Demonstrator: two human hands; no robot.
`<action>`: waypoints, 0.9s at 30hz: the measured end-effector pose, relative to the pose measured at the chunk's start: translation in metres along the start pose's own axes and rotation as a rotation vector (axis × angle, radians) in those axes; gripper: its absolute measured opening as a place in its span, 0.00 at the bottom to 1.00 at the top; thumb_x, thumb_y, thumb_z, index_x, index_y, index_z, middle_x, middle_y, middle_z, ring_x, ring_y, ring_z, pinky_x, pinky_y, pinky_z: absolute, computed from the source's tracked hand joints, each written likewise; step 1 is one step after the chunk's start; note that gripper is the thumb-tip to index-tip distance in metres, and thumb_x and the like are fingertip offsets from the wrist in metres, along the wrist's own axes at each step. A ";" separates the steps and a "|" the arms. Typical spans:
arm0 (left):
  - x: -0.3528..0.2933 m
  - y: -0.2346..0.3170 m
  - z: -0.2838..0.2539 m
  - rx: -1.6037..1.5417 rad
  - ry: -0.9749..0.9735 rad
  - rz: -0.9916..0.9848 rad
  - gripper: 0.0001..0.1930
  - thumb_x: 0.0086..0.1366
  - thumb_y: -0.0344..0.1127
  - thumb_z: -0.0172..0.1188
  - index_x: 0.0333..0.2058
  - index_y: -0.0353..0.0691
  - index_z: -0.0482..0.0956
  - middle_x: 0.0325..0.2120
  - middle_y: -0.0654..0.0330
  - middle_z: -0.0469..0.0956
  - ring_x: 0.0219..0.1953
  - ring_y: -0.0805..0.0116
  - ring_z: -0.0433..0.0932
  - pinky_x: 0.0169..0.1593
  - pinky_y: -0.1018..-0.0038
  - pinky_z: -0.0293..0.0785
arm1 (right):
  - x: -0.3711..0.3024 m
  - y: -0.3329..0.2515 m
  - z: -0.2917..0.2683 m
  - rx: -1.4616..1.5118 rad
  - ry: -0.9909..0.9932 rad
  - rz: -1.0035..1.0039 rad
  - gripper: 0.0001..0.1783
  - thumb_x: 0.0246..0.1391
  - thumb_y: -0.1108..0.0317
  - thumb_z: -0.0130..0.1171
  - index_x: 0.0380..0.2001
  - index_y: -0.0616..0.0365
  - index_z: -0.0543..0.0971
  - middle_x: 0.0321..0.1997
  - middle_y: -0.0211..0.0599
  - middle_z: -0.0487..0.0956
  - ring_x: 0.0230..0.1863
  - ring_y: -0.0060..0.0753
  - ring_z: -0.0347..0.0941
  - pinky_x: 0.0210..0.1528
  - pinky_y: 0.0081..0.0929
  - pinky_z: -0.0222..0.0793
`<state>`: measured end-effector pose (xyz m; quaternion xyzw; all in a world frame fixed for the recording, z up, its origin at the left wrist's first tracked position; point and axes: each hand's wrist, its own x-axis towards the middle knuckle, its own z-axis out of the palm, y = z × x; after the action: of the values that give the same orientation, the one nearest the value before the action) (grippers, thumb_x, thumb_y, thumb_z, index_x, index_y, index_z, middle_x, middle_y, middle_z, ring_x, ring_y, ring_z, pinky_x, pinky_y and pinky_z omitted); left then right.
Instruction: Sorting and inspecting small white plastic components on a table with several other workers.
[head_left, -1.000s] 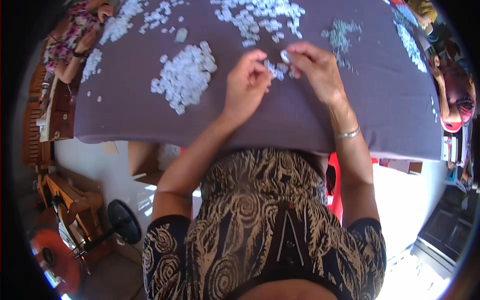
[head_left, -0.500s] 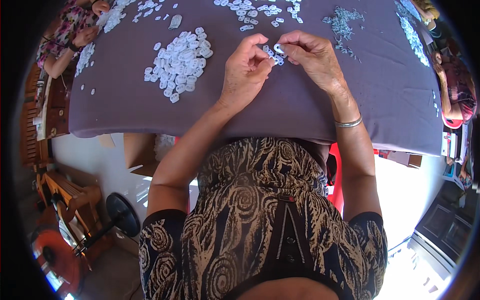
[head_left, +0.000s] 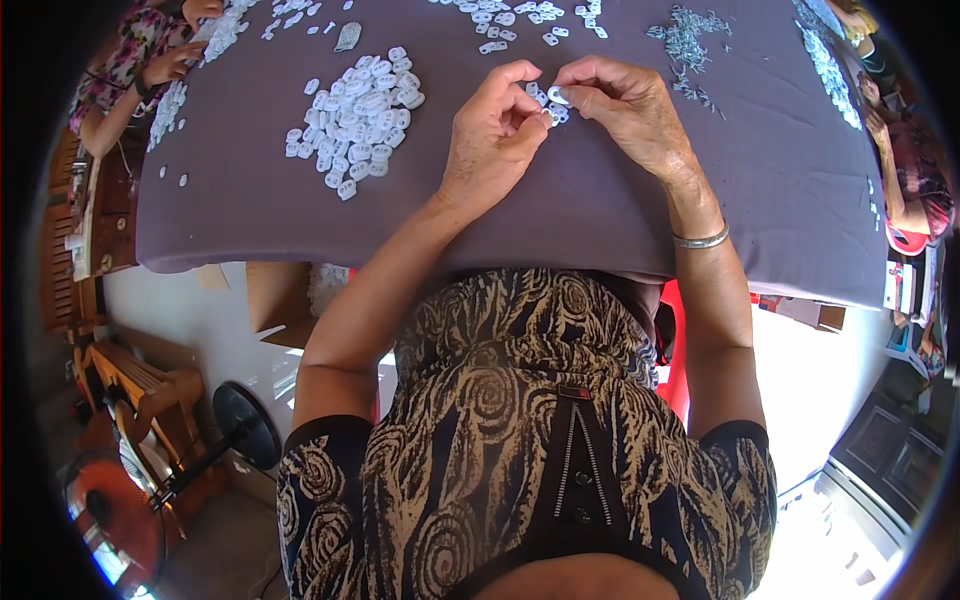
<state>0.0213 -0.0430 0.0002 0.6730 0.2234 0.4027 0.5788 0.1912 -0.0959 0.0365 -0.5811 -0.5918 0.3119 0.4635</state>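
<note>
My right hand pinches a small white oval plastic piece between thumb and forefinger. Facing it, my left hand has thumb and a curled finger pressed together, its forefinger raised above. Something tiny and pale shows at those left fingertips, too small to name. The two hands are close but apart, over the cloth-covered table. Just beyond and between them lie a few more white pieces, partly hidden by my fingers. To the left of my left hand is a large heap of similar white oval pieces, each with small openings.
The purple-grey tablecloth ends close to my body. Small metal screws are scattered at the far right. More white pieces lie at the far edge. Other people's hands work at the left and right sides. A fan stands lower left.
Very little differs. Both hands keep nearly the same pose, with the white piece still in my right fingers; the whole view has shifted slightly.
</note>
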 end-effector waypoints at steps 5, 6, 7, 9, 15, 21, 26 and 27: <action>0.000 -0.001 0.000 0.007 0.007 0.012 0.21 0.58 0.21 0.56 0.50 0.35 0.66 0.26 0.65 0.75 0.28 0.81 0.73 0.31 0.82 0.72 | 0.000 0.000 -0.001 -0.017 0.000 -0.017 0.06 0.55 0.74 0.55 0.34 0.59 0.80 0.25 0.21 0.74 0.27 0.13 0.64 0.32 0.15 0.63; 0.000 0.000 0.001 0.001 0.015 0.012 0.20 0.57 0.20 0.57 0.49 0.34 0.66 0.25 0.65 0.74 0.26 0.82 0.72 0.30 0.83 0.71 | 0.000 0.000 -0.001 -0.010 -0.005 -0.022 0.06 0.55 0.74 0.55 0.35 0.59 0.80 0.25 0.21 0.74 0.27 0.13 0.64 0.32 0.15 0.63; 0.000 0.001 0.002 -0.005 0.024 0.012 0.19 0.57 0.19 0.57 0.48 0.34 0.67 0.24 0.65 0.73 0.25 0.83 0.71 0.29 0.85 0.70 | -0.001 0.001 -0.001 -0.009 -0.005 -0.020 0.06 0.55 0.74 0.55 0.35 0.59 0.80 0.25 0.21 0.74 0.27 0.13 0.64 0.32 0.15 0.63; 0.000 0.001 0.002 0.006 0.025 0.014 0.19 0.57 0.19 0.57 0.47 0.34 0.67 0.23 0.65 0.73 0.25 0.83 0.71 0.29 0.85 0.70 | 0.000 0.000 -0.002 -0.021 -0.007 -0.024 0.06 0.55 0.74 0.55 0.35 0.60 0.80 0.26 0.22 0.74 0.27 0.13 0.64 0.32 0.15 0.63; 0.001 0.000 0.001 0.011 0.017 0.021 0.19 0.57 0.19 0.57 0.47 0.34 0.67 0.23 0.66 0.73 0.25 0.83 0.71 0.29 0.85 0.70 | 0.000 0.000 0.000 -0.031 -0.004 -0.027 0.06 0.55 0.73 0.56 0.35 0.60 0.80 0.27 0.22 0.75 0.27 0.13 0.64 0.33 0.15 0.64; 0.000 0.001 0.001 -0.005 0.013 0.020 0.18 0.57 0.19 0.57 0.47 0.33 0.67 0.23 0.66 0.73 0.25 0.83 0.70 0.30 0.85 0.69 | -0.001 0.000 0.000 -0.019 -0.008 -0.028 0.06 0.55 0.73 0.55 0.36 0.60 0.80 0.27 0.22 0.76 0.28 0.13 0.66 0.33 0.15 0.65; 0.000 0.003 0.001 -0.001 0.004 0.012 0.18 0.57 0.19 0.57 0.47 0.33 0.67 0.24 0.66 0.73 0.26 0.84 0.70 0.30 0.86 0.69 | -0.001 -0.001 0.000 -0.038 0.004 -0.014 0.06 0.55 0.74 0.55 0.36 0.61 0.80 0.27 0.22 0.76 0.28 0.13 0.66 0.33 0.14 0.65; 0.001 0.002 0.001 0.007 0.006 0.018 0.18 0.57 0.19 0.57 0.47 0.33 0.67 0.24 0.66 0.73 0.26 0.84 0.70 0.29 0.85 0.69 | -0.001 -0.001 0.001 -0.039 0.004 -0.014 0.06 0.55 0.74 0.55 0.35 0.61 0.80 0.27 0.22 0.76 0.28 0.12 0.65 0.33 0.14 0.64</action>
<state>0.0224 -0.0437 0.0019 0.6759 0.2203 0.4090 0.5721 0.1900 -0.0970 0.0374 -0.5867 -0.6008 0.2959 0.4552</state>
